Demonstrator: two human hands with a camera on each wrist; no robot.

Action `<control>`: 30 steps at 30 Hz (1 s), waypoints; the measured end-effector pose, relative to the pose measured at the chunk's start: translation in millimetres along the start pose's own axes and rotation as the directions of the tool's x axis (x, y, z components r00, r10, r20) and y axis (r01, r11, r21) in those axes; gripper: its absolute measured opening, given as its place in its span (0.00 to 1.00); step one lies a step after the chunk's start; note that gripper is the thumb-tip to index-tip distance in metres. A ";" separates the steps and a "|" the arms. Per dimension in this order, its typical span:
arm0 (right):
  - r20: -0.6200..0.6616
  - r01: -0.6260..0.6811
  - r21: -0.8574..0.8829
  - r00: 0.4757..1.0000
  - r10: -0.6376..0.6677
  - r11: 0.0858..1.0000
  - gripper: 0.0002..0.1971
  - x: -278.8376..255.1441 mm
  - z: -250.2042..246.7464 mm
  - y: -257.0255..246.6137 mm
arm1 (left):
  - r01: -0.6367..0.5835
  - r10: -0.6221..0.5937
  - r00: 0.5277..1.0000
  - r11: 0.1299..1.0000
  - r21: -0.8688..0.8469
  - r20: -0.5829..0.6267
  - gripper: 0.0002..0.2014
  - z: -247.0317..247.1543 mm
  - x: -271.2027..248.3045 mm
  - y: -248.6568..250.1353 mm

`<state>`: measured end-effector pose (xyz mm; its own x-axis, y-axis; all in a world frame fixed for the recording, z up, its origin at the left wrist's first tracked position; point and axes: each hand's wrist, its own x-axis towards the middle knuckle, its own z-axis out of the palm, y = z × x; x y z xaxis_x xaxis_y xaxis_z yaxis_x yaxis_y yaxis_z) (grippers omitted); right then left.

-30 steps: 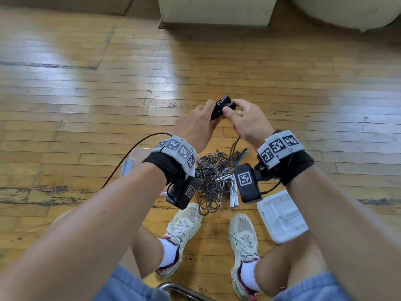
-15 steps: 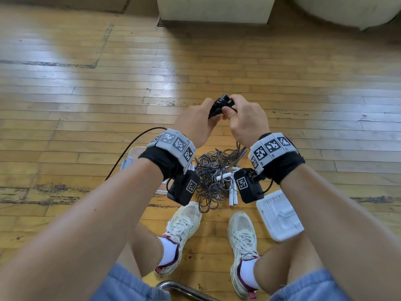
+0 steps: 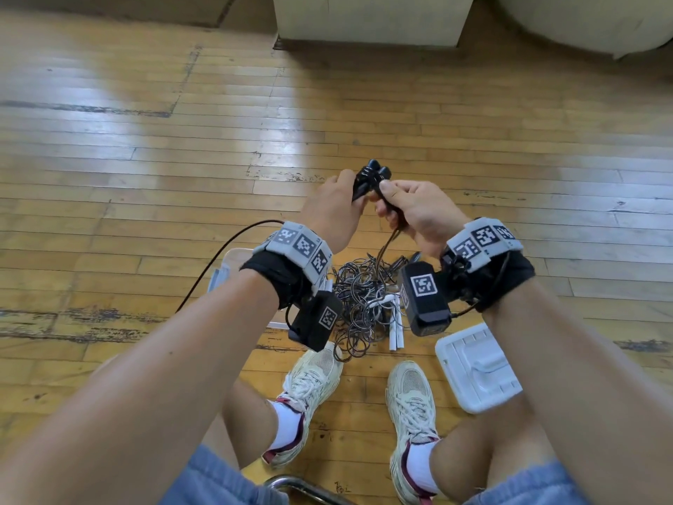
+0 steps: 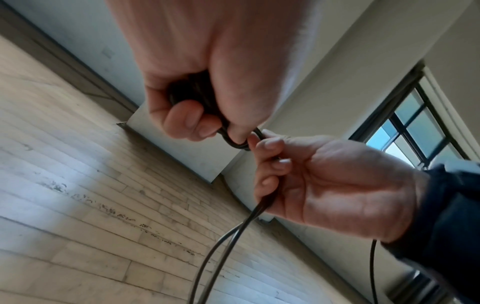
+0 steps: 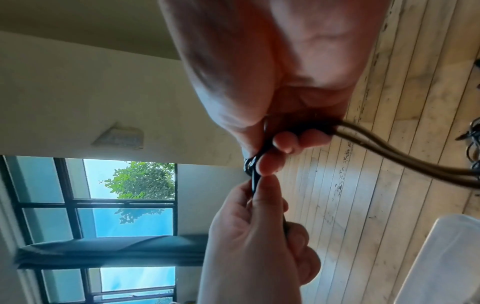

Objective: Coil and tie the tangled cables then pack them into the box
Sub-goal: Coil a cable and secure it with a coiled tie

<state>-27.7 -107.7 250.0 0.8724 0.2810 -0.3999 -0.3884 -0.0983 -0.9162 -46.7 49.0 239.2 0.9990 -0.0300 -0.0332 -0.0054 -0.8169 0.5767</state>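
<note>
Both hands are working above the floor, over the tangled cables lying between the shoes. The left hand is curling its fingers around a small black cable bundle, gripping it tightly. The right hand is pinching a loop of the same cable at the bundle, with two strands trailing down from its closed fingers. The white box is sitting beside the right shoe. Compared with a second ago, the hands are sitting slightly closer together.
</note>
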 end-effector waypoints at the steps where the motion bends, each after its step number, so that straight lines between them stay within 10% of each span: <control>1: 0.031 -0.006 0.017 0.999 0.006 1.000 0.12 -0.3 -1.5 -1.3 | 0.000 0.000 1.000 1.000 -0.027 0.001 0.12 -1.5 0.1 -0.1; 7: 0.108 0.139 -0.132 0.986 -0.125 0.981 0.11 0.3 -4.1 0.0 | 0.025 -0.029 0.999 0.987 -0.157 -0.019 0.10 -9.2 3.8 -0.1; 13: 0.104 0.363 -0.553 0.923 -0.371 0.749 0.09 -1.2 1.4 6.5 | -0.042 0.050 0.995 0.995 0.096 -0.085 0.09 -3.4 1.3 0.6; 21: 0.087 0.226 -0.228 0.973 -0.212 0.947 0.13 3.5 -10.8 7.2 | -0.021 0.018 1.000 0.972 -0.234 -0.016 0.11 -14.1 1.9 1.0; 30: 0.043 0.102 0.135 0.993 -0.109 0.986 0.08 3.3 -14.3 0.8 | 0.098 -0.058 0.995 0.739 -0.666 0.083 0.08 -13.3 -1.8 10.3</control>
<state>-20.9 -120.4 247.6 0.8959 0.3308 -0.2965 -0.3336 0.0604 -0.9408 -48.0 48.3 256.1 0.9905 -0.0305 -0.1338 0.1238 -0.2232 0.9669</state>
